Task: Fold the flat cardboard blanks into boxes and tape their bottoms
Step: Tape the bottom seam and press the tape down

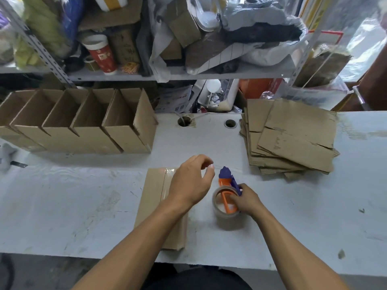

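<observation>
White counter [83, 206], scuffed and marked, spanning the whole near view. On it, near centre: one folded box [155, 197] lying bottom up, a strip of clear tape shining along its far seam. Left hand [191, 181] raised just above the box's far right corner, fingers loosely curled, thumb and fingertips close together near the glossy tape end; whether a bit of tape is pinched there, impossible to tell. Right hand [244, 198] just right of the box, gripping the tape dispenser [228, 185] by its orange and purple frame, fingers curled around the handle. Roll of brownish clear tape [228, 210] seated in the dispenser and resting upright on the counter, purple cutter end pointing far.

Far left: a row of finished boxes [83, 122] standing open side up, packed side by side against each other. Far right: a loose stack of flat cardboard blanks [293, 139], fanned slightly, well apart from the hands. Between row and stack, two round cable holes [184, 121] in the counter near its far edge.

Beyond the counter: a metal shelf [188, 75] crowded with plastic bags, cartons and a red and white paper cup [102, 53]. Far below the shelf, more clutter, too jumbled to name.
</observation>
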